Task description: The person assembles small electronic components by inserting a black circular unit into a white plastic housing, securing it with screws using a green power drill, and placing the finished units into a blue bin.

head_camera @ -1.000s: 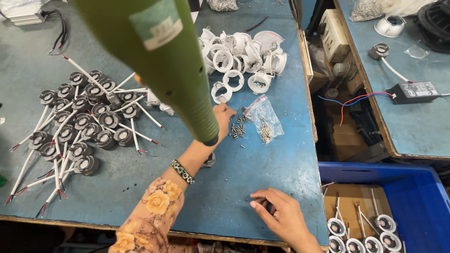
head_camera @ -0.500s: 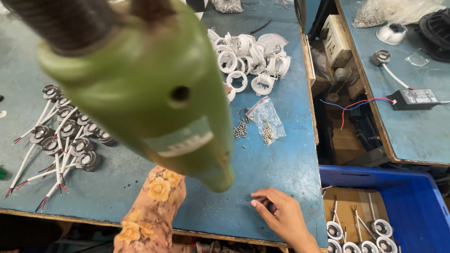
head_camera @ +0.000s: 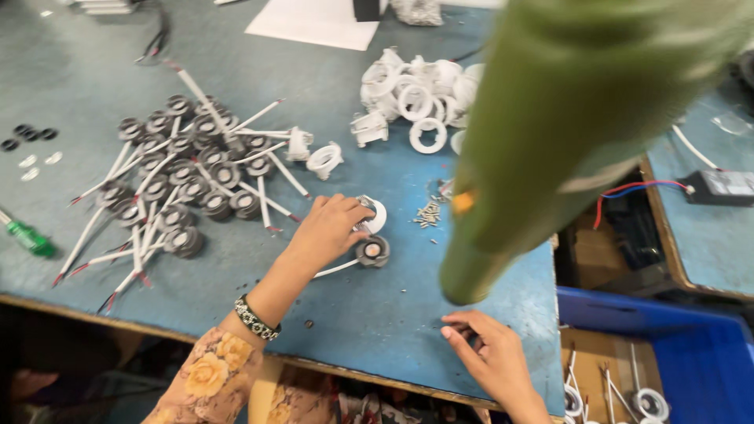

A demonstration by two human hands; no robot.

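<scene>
Head view: our left hand (head_camera: 326, 228) lies on the blue counter (head_camera: 377, 314), fingers curled together over a small lamp unit (head_camera: 371, 251), a dark round piece w/ a white wire going out to the wrist side. The fingertips touch a white ring (head_camera: 375, 212) that sits just beyond this unit, touching it. If the fingers really clamp the ring or only rest on it, we cannot tell.

Our right hand (head_camera: 491, 357) is near the counter edge, well apart from the left one. It is palm down, fingers bent together on something small & dark; the thing itself is mostly hidden, so we cannot tell what it is.

Just beyond the right hand hangs a big green tool (head_camera: 565, 133), blurred, very close to the camera, its narrow end pointing down at the counter. It covers part of the scene.

To the outer side of the left hand there is a group of dark lamp units w/ white wires (head_camera: 184, 180). Beyond the left hand, two loose white rings (head_camera: 314, 153), and farther a heap of white rings (head_camera: 416, 90). Between the left hand and the green tool lies a little pile of screws (head_camera: 428, 213). Far to the outer side of the left hand lies a green-handled screwdriver (head_camera: 27, 235).
</scene>
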